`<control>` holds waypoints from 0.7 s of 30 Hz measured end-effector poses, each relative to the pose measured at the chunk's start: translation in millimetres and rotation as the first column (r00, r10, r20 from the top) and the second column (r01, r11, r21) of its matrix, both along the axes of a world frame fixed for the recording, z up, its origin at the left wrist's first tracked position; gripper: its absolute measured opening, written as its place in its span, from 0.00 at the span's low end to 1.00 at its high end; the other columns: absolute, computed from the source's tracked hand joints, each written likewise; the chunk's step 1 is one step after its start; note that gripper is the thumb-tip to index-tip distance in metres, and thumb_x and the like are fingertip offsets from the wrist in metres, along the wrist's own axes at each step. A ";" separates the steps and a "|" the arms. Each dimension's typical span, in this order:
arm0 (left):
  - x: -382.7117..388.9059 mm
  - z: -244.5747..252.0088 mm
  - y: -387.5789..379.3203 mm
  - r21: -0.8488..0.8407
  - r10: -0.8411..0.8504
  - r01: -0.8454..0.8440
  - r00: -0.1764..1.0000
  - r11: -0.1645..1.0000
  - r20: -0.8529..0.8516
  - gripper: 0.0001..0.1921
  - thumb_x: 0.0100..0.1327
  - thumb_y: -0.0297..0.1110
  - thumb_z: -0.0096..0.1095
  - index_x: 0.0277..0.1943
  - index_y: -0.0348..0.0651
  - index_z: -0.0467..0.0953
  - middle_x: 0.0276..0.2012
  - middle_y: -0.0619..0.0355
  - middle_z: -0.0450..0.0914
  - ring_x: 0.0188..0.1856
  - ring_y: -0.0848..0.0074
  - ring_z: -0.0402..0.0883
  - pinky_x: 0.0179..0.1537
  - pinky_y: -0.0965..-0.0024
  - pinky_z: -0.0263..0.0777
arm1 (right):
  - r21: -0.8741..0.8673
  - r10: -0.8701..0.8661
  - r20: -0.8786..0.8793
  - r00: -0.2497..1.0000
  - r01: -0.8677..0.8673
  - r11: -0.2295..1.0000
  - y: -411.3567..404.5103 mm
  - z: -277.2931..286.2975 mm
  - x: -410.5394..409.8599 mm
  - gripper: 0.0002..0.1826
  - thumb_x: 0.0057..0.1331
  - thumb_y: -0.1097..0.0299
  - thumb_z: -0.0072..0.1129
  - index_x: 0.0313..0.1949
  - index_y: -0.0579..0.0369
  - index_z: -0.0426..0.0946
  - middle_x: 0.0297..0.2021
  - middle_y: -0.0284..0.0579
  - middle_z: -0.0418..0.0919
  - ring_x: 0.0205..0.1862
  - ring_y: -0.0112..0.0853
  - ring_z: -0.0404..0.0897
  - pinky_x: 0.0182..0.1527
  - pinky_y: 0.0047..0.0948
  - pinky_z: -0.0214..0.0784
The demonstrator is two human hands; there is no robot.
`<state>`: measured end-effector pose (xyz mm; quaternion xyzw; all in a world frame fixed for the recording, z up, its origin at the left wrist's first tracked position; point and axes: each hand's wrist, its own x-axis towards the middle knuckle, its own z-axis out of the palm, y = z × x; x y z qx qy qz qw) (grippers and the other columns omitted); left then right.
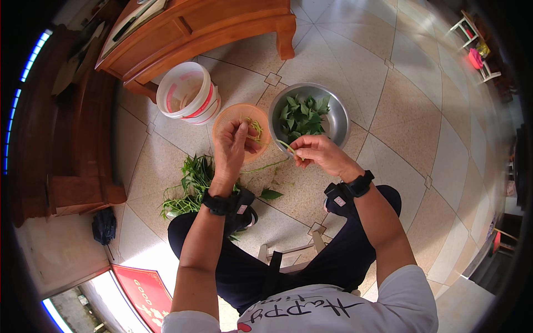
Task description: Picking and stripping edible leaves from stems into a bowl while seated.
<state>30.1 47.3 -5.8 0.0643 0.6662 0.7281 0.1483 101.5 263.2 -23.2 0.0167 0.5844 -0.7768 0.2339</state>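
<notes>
My right hand (318, 155) pinches a short green stem (286, 145) between thumb and fingers, at the near rim of a stainless steel bowl (343, 120). Green leaves (306, 116) lie inside that bowl. Over an orange plastic basket (222, 114) is my left hand (234, 139), thumb against curled fingers; whether anything thin is between them is unclear. Thin yellow-green stem pieces (255, 128) rest in the basket, partly hidden by this hand. A heap of leafy stems (195, 177) lies on the floor beyond my left wrist. One long stem (266, 167) stretches below the basket, and a loose leaf (271, 194) lies nearer my feet.
A white plastic bucket (200, 110) with red bands stands left of the basket, beside a wooden furniture piece (212, 37). Dark wooden furniture (83, 191) and a folded umbrella (104, 227) are at the left. A low stool (291, 252) shows between my legs.
</notes>
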 end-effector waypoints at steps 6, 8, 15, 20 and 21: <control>-5.1 8.1 -4.7 0.018 0.130 -0.130 0.989 0.991 -0.066 0.13 0.65 0.35 0.53 0.43 0.32 0.72 0.27 0.59 0.75 0.23 0.83 0.72 0.26 0.82 0.67 | 0.011 -0.022 -0.021 1.000 0.022 1.000 0.0 0.0 -0.7 0.11 0.63 0.71 0.50 0.43 0.63 0.71 0.29 0.37 0.75 0.30 0.21 0.74 0.33 0.19 0.68; -4.9 8.5 -4.6 0.006 0.133 -0.133 0.989 0.991 -0.066 0.13 0.63 0.35 0.55 0.42 0.31 0.73 0.25 0.60 0.75 0.23 0.83 0.72 0.26 0.82 0.67 | 0.002 -0.033 -0.029 0.999 0.033 0.999 -0.6 -1.7 -1.3 0.11 0.62 0.71 0.50 0.43 0.63 0.71 0.29 0.37 0.75 0.30 0.21 0.74 0.32 0.19 0.68; 11.8 4.4 11.8 -0.139 -0.157 0.166 0.985 0.976 0.072 0.11 0.58 0.33 0.63 0.34 0.32 0.77 0.21 0.61 0.76 0.21 0.85 0.72 0.24 0.82 0.67 | -0.021 -0.082 -0.051 0.995 0.081 0.996 -4.6 -0.1 -2.5 0.11 0.61 0.73 0.54 0.42 0.64 0.71 0.29 0.38 0.76 0.29 0.21 0.73 0.32 0.18 0.67; 6.2 -10.3 8.1 -0.338 -0.114 0.058 0.982 0.939 -0.149 0.09 0.56 0.30 0.63 0.37 0.32 0.78 0.22 0.61 0.76 0.22 0.85 0.71 0.25 0.82 0.65 | -0.028 -0.103 -0.076 0.992 0.101 0.994 -4.3 1.1 -2.8 0.11 0.61 0.73 0.55 0.42 0.64 0.71 0.29 0.39 0.76 0.30 0.21 0.74 0.32 0.18 0.67; 1.1 -10.6 4.6 -0.398 -0.035 -0.083 0.959 0.914 -0.281 0.10 0.56 0.28 0.62 0.39 0.31 0.78 0.23 0.60 0.76 0.24 0.84 0.72 0.26 0.82 0.66 | -0.030 -0.114 -0.090 0.989 0.112 0.993 -3.5 0.4 -3.2 0.11 0.61 0.73 0.55 0.42 0.64 0.71 0.29 0.39 0.76 0.30 0.21 0.74 0.32 0.18 0.67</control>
